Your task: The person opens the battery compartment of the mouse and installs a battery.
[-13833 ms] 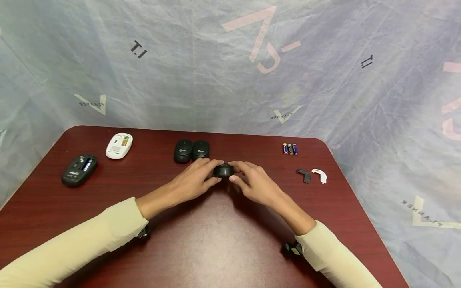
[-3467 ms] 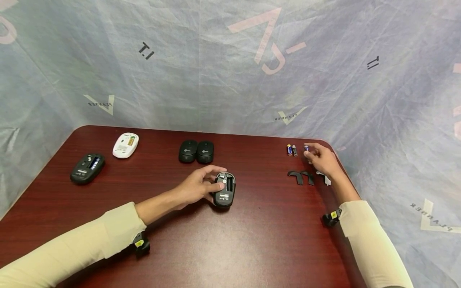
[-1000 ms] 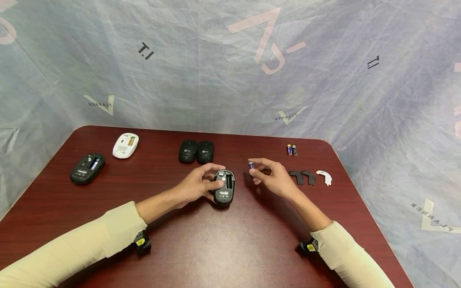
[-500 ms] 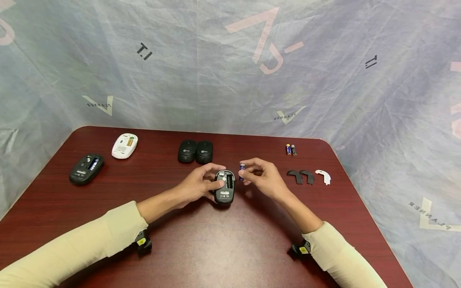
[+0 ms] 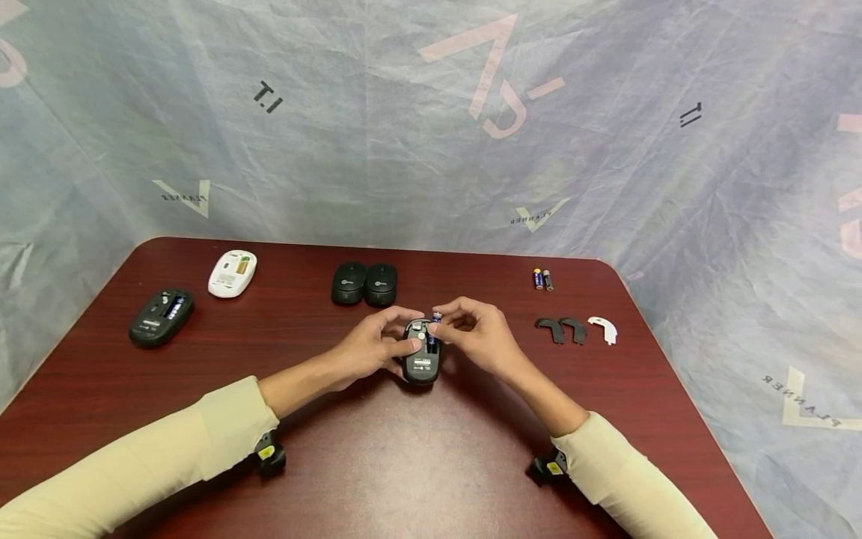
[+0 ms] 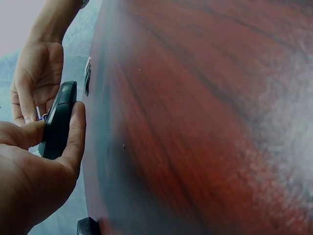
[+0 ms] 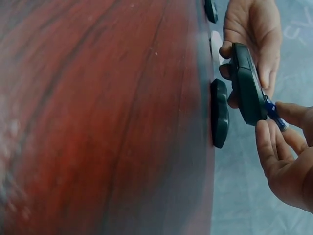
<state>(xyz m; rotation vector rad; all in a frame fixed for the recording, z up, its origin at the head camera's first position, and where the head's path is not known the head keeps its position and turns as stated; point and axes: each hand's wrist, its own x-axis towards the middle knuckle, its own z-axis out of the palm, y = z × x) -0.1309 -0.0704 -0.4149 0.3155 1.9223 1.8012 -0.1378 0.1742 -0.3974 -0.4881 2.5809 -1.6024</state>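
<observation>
Underside up, a black computer mouse (image 5: 420, 367) is gripped by my left hand (image 5: 369, 346), thumb on its base and fingers beneath. Its battery slot is uncovered. My right hand (image 5: 480, 335) pinches a blue battery (image 7: 272, 111) between thumb and fingers. One end of the battery is at the slot and the other sticks out at a slant, as the right wrist view shows. In the left wrist view the mouse body (image 6: 59, 122) hides most of the battery.
Two black mice (image 5: 364, 284) stand side by side at the back. A white mouse (image 5: 232, 274) and another black mouse (image 5: 161, 318) lie overturned at left. Two batteries (image 5: 542, 280) lie at back right, with two black covers (image 5: 562, 330) and a white cover (image 5: 603, 330) nearer.
My right hand took a battery from the back right and moved left with it to the mouse's slot. Earlier both hands were on the mouse; a second black cover has since joined the others.
</observation>
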